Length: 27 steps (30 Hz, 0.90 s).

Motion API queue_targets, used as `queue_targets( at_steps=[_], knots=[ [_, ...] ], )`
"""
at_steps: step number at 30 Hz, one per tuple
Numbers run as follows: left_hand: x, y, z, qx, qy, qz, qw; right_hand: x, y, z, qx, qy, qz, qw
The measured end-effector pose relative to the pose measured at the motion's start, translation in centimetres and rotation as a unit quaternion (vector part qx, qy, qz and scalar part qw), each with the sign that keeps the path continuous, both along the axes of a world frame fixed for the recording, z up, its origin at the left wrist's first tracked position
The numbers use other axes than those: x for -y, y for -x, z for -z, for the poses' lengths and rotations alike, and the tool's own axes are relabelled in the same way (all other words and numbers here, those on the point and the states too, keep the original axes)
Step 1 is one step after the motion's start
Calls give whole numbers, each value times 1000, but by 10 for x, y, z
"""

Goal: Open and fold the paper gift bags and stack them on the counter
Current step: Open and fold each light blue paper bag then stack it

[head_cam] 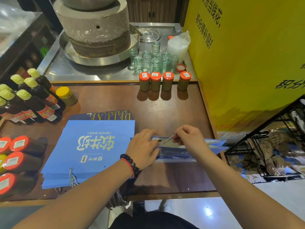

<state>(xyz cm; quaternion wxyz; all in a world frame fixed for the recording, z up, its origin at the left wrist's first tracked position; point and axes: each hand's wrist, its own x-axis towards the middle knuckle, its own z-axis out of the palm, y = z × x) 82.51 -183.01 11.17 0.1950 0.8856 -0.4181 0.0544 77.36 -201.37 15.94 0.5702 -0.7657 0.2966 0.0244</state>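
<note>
A stack of flat blue paper gift bags [92, 151] with pale lettering lies on the brown counter [173, 111], left of centre, cord handles trailing at its near edge. A darker bag marked DELUXE [112, 115] pokes out behind it. To the right, one blue bag [212, 144] stands on the counter seen from above, its mouth partly spread. My left hand [143, 147] grips the bag's left end, fingers curled over its rim. My right hand [189, 138] pinches the bag's striped cord handle [168, 139] above the opening.
Dark sauce bottles [33, 100] with pale caps crowd the left side, red-lidded jars [18, 156] lie at the near left. A row of red-lidded jars [165, 80] lines the counter's far edge. Behind stand a stone mill [94, 27] and glass jars [153, 61]. A black wire rack [270, 146] is right.
</note>
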Motion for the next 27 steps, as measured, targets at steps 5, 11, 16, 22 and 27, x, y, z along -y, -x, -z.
queue_targets(
  at_steps=[5,11,16,22,27],
  knots=[
    [3,2,-3,-3,-6,-6,1000,-1,7,2,15,51,-33,998],
    [6,2,-1,-12,-5,-12,1000,6,9,-1,9,78,-62,995],
    [7,-1,0,-13,-5,-18,1000,16,12,-2,56,32,6,998],
    [7,-4,1,-25,-2,-18,1000,52,44,-17,158,-56,236,957],
    [8,-6,2,-23,0,-17,1000,56,77,3,137,-63,325,934]
  ],
)
